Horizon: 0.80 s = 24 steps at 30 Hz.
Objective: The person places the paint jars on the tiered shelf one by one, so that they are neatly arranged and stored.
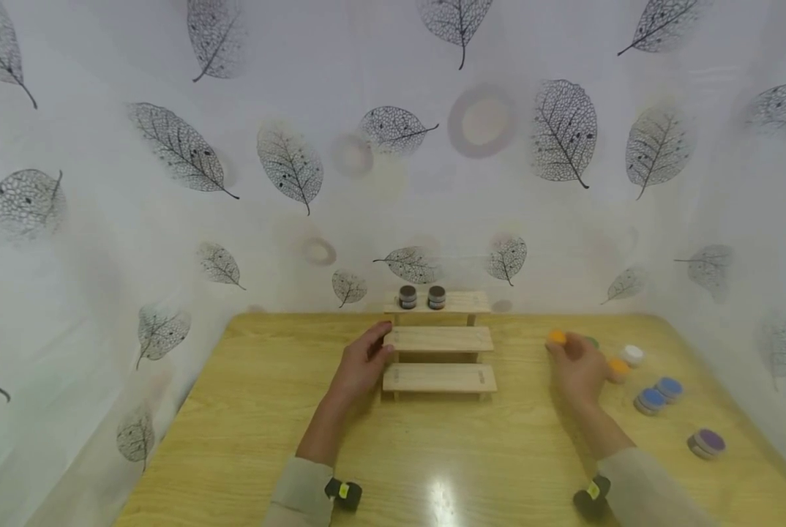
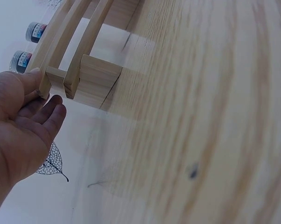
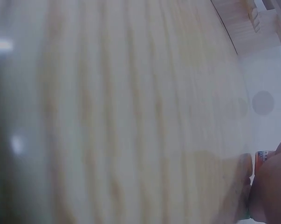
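A three-step wooden stand (image 1: pixel 440 378) stands at the far middle of the table. Two small dark paint jars (image 1: pixel 408 297) sit side by side on its top step. At the stand's left side, my left hand (image 1: pixel 358 369) grips the end of a step between thumb and fingers, while the other fingers curl loosely below in the left wrist view. To the right of the stand, my right hand (image 1: pixel 579 369) pinches a small orange paint jar (image 1: pixel 556 337) between thumb and fingertips. The right wrist view shows only a part of this jar (image 3: pixel 258 161), mostly hidden behind the hand.
Right of my right hand stand another orange jar (image 1: pixel 618 368), a white jar (image 1: pixel 632 356), two blue jars (image 1: pixel 650 401) and a purple jar (image 1: pixel 706 443). A green jar (image 1: pixel 592 342) is partly hidden behind the hand. A leaf-print curtain (image 1: pixel 393 197) borders the wooden table (image 1: pixel 268 439).
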Motion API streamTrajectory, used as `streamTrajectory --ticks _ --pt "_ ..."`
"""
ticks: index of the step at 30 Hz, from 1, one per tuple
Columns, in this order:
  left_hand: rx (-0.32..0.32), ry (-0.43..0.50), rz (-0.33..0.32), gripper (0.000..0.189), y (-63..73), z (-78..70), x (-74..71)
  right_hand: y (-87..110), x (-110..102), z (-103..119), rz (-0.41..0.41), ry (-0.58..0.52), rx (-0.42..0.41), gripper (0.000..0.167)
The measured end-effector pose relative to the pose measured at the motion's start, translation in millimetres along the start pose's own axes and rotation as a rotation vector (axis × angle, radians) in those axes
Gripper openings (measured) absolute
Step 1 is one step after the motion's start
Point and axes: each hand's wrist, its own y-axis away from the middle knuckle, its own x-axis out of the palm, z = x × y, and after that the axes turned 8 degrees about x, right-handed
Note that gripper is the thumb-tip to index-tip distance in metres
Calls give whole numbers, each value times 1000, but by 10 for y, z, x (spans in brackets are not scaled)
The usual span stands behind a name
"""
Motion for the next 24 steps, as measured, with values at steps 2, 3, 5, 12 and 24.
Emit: streamTrajectory --ticks 2,3,5,12,24 --pt "3 -2 -2 47 -1 1 3 15 -1 7 -5 3 -13 44" --pt "4 -4 -3 47 -4 2 3 24 -2 13 -7 0 -22 44" --pt "3 -7 -1 48 -10 0 1 46 -3 41 -5 6 -40 44" --pt "5 -5 6 49 -13 33 -6 180 14 202 51 -20 -134 42" --pt "10 9 4 49 7 48 -6 382 49 413 299 -224 -427 35"
